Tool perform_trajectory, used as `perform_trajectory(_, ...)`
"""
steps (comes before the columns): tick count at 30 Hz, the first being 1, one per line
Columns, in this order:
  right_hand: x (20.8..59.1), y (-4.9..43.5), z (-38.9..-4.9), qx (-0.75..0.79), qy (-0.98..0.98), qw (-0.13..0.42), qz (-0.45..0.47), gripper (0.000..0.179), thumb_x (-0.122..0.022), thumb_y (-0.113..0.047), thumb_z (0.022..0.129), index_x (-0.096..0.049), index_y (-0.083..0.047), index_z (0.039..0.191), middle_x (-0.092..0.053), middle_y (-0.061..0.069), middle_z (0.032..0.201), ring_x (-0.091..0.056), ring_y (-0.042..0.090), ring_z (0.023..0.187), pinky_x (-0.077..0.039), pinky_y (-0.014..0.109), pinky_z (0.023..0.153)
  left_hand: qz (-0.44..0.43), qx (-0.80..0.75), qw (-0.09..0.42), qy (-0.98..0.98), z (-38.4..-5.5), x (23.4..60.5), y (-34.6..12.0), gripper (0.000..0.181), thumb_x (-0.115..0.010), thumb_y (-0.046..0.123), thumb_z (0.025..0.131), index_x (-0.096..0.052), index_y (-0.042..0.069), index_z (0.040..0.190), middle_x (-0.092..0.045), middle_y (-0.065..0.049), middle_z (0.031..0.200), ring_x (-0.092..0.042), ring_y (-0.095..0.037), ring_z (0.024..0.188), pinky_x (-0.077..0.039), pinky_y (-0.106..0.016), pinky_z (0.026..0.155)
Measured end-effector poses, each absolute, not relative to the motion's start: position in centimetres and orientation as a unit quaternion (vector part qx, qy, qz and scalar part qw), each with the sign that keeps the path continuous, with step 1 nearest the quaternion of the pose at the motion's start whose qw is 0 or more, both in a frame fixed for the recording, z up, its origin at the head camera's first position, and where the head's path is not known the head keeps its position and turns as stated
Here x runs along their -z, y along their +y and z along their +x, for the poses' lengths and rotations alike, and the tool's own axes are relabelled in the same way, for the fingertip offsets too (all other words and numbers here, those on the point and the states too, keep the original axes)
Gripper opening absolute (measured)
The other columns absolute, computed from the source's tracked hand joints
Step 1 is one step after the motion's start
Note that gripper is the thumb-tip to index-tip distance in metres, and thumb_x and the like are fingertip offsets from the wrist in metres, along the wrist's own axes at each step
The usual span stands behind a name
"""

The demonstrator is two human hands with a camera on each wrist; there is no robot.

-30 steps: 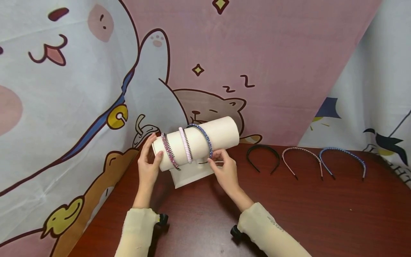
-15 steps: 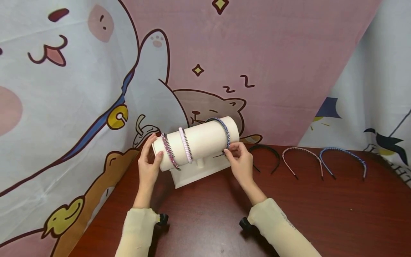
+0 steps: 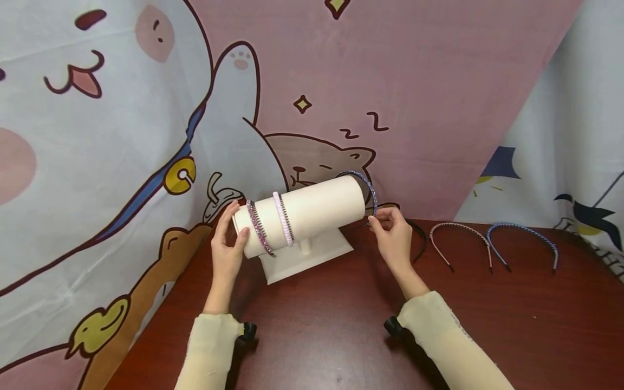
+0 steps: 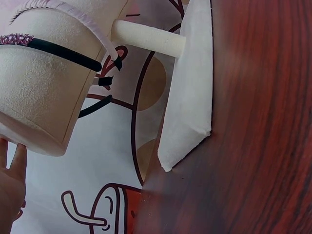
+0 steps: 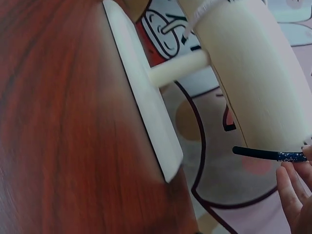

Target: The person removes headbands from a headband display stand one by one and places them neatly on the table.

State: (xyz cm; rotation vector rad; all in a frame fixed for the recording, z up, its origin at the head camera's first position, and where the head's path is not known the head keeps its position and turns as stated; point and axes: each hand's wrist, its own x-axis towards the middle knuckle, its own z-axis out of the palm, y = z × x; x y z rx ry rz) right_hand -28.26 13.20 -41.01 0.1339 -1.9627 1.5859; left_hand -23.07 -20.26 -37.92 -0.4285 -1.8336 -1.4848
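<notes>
A cream headband display stand (image 3: 322, 208), a padded roll on a post and flat base, stands on the table. My left hand (image 3: 226, 252) holds the roll's left end between thumb and fingers. Between the thumb and fingertips of my right hand (image 3: 395, 238) is a blue glitter headband (image 3: 374, 199), pinched near one end, at the roll's right end. In the right wrist view its dark tip (image 5: 253, 153) crosses close by the roll's edge. Around the roll's left part sit a pink glitter headband (image 3: 259, 228) and a pale pink toothed headband (image 3: 284, 219).
To the right on the dark red table (image 3: 487, 330) lie a black headband (image 3: 420, 238), partly behind my right hand, a pale pink twisted headband (image 3: 460, 226) and a blue twisted headband (image 3: 526, 229). A cartoon-print cloth (image 3: 429, 81) hangs close behind the stand.
My right hand has drawn the blue glitter headband rightward along the roll, from its middle to its right end. The left hand keeps its hold, and the other headbands stay put.
</notes>
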Motion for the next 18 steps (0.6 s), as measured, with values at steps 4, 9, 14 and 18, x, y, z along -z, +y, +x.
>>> perform_trajectory(4,40.9,14.5,-28.8,-0.584,-0.746,0.316,0.044,0.017,-0.07,-0.003,0.089,-0.063,0.008,0.101,-0.071,0.026,0.091,-0.065,-0.004,0.066,-0.053,0.009,0.06,-0.162,0.577,0.362,-0.714,-23.0,37.9,-20.1,0.05,-0.061,-0.008,0.086,-0.053,-0.009,0.136,-0.049,-0.024,0.149,-0.047,-0.008,0.138,-0.039,-0.014,0.109)
perform_trajectory(9,40.9,15.9,-29.4,-0.588,-0.739,0.327,0.033,0.019,-0.07,-0.001,0.088,-0.062,0.011,0.101,-0.07,0.027,0.09,-0.061,-0.012,0.065,-0.053,0.008,0.061,-0.158,0.576,0.36,-0.717,-23.0,37.7,-20.0,0.05,-0.061,-0.008,0.086,-0.053,-0.01,0.136,-0.049,-0.023,0.149,-0.047,-0.008,0.138,-0.039,-0.013,0.109)
perform_trajectory(14,40.4,17.4,-29.7,-0.598,-0.732,0.325,0.021,0.022,-0.069,-0.004,0.09,-0.061,0.012,0.102,-0.068,0.022,0.09,-0.062,-0.013,0.066,-0.054,0.009,0.062,-0.162,0.574,0.362,-0.716,-23.0,37.7,-20.0,0.05,-0.061,-0.009,0.086,-0.052,-0.01,0.136,-0.048,-0.025,0.149,-0.047,-0.009,0.138,-0.039,-0.013,0.11)
perform_trajectory(18,40.0,18.9,-29.5,-0.6,-0.732,0.323,0.008,0.024,-0.069,-0.005,0.09,-0.061,0.013,0.105,-0.068,0.015,0.089,-0.063,-0.012,0.067,-0.055,0.01,0.063,-0.165,0.576,0.363,-0.713,-23.1,37.8,-20.2,0.05,-0.061,-0.009,0.086,-0.053,-0.01,0.136,-0.047,-0.028,0.149,-0.047,-0.009,0.138,-0.039,-0.013,0.109)
